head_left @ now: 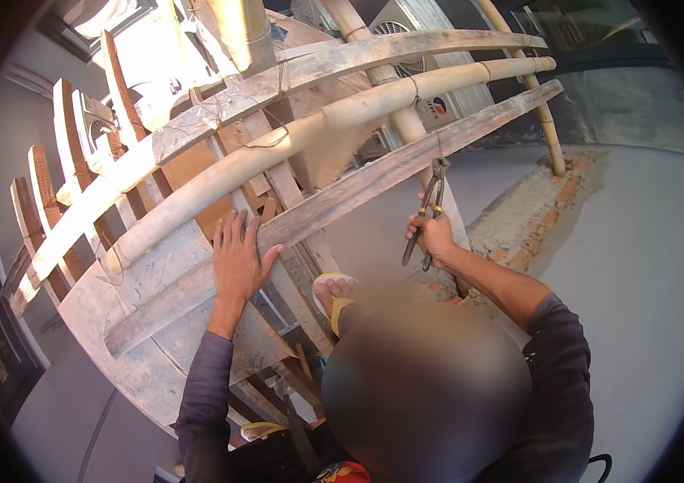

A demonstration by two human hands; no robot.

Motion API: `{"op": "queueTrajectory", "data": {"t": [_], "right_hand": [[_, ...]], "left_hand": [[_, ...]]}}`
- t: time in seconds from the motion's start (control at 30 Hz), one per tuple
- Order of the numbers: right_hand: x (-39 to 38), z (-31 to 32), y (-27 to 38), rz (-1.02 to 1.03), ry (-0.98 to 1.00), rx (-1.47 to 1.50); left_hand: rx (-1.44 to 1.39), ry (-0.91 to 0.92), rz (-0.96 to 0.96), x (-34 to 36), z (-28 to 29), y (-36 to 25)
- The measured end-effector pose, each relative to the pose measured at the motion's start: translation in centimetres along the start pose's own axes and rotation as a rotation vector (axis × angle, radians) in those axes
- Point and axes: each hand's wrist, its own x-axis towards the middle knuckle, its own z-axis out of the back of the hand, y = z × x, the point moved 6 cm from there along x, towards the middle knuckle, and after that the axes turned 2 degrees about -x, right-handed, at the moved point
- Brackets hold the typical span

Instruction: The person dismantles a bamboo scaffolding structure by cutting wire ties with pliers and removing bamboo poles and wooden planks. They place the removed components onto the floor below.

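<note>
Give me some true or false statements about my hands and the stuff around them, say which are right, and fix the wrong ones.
1. The right hand holds a pair of pincers. True.
2. The left hand is wrapped around a hammer. False: the left hand rests on a wooden board with its fingers extended.
3. The head of the pincers is close to the wooden board's lower edge. True.
4. The bamboo pole next to that board is bright blue. False: the bamboo pole is pale tan.
5. A sandal with a yellow strap is in view. True.
6. The strip of brickwork is on the picture's left side. False: the brickwork is on the right.
</note>
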Motion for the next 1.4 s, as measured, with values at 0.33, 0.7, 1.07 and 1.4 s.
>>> {"op": "queueTrajectory", "data": {"t": [0.33,0.7,1.07,1.4], "right_hand": [[1.5,-0.4,-2.2,0.216,-0.115,-0.139],[3.5,-1.8,-4.1,0.367,-0.302,-0.156],[10.8,-7.7,-7.5,0.435,-0.568,-0.236],[7.0,3.2,-10.9,0.457,-0.383,-0.776]], "left_hand": [[-0.039,0.010,-0.100,-0.3,-0.9,-0.8],[-0.060,0.000,-0.113,-0.2,-0.8,-1.0],[0.009,0.007,-0.053,-2.1,0.3,1.3],[-0.107,0.023,-0.066,-0.7,-0.8,-0.1]]}}
